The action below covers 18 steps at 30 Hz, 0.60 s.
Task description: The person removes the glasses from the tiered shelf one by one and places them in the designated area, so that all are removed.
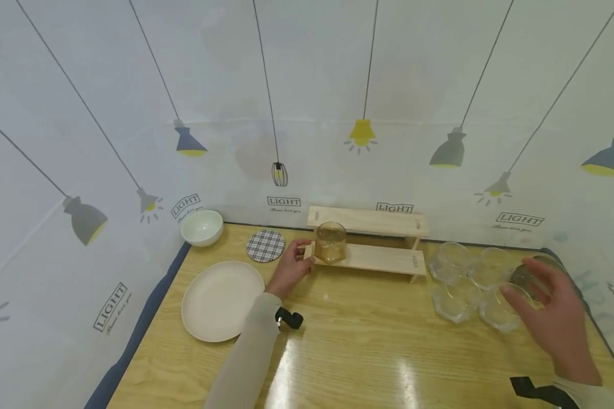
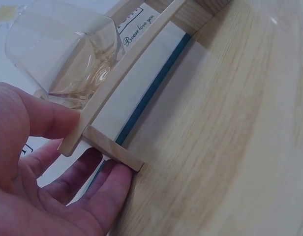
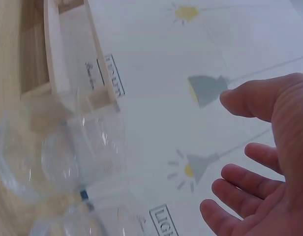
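At the left end of a two-step wooden shelf [image 1: 384, 257], my left hand [image 1: 289, 269] holds the lower board. The left wrist view shows the thumb on the board's end [image 2: 68, 142] and the fingers around the short leg [image 2: 114, 149] below it. An amber glass [image 1: 331, 243] stands on that lower step, close to the left fingers. My right hand [image 1: 558, 315] is over the glasses at the right, its thumb and fingers apart with nothing between them. Several clear glasses [image 1: 455, 301] stand there, and a dark grey glass [image 1: 523, 277] is partly hidden behind the right hand.
A cream plate [image 1: 222, 301] lies left of the left forearm. Behind it are a pale bowl [image 1: 202, 228] in the corner and a round checked coaster [image 1: 266, 246]. White sheeting [image 1: 317, 170] printed with lamps encloses the wooden table [image 1: 358, 335] at the back and sides.
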### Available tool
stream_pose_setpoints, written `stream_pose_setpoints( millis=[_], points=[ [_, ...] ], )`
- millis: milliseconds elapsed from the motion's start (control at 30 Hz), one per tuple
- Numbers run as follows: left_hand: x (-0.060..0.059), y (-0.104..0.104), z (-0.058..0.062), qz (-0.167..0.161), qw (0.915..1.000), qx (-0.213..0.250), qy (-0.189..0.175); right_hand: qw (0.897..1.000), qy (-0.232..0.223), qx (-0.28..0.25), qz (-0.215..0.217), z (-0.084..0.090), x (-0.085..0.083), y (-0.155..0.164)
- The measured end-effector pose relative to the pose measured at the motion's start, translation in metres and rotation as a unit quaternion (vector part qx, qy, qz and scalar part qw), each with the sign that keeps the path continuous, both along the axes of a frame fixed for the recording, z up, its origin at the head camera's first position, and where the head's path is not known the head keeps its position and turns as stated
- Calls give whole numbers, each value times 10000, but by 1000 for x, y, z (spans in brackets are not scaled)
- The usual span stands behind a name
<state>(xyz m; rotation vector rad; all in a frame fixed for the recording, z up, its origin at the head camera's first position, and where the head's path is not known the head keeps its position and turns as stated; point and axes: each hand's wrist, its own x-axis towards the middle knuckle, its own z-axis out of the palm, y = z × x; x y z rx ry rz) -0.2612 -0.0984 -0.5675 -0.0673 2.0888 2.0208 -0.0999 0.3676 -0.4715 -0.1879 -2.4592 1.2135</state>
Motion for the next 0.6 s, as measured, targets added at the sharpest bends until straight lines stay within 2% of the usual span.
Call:
stream_pose_setpoints(
  millis=[100, 267, 433, 600],
  points=[
    [0, 1, 0, 6, 10000, -4, 7, 9980, 541, -167, 277, 6, -7, -14],
    [-3, 3, 0, 49, 9999, -90, -3, 9928, 939, -169, 719, 8, -21, -41],
    [-3, 4, 0, 34, 9999, -116, -33, 9868, 1077, -19, 1211, 5, -33, -72],
    [-2, 3, -1, 84, 9999, -109, -48, 9827, 1014, 5, 1550, 2, -44, -103]
  ],
)
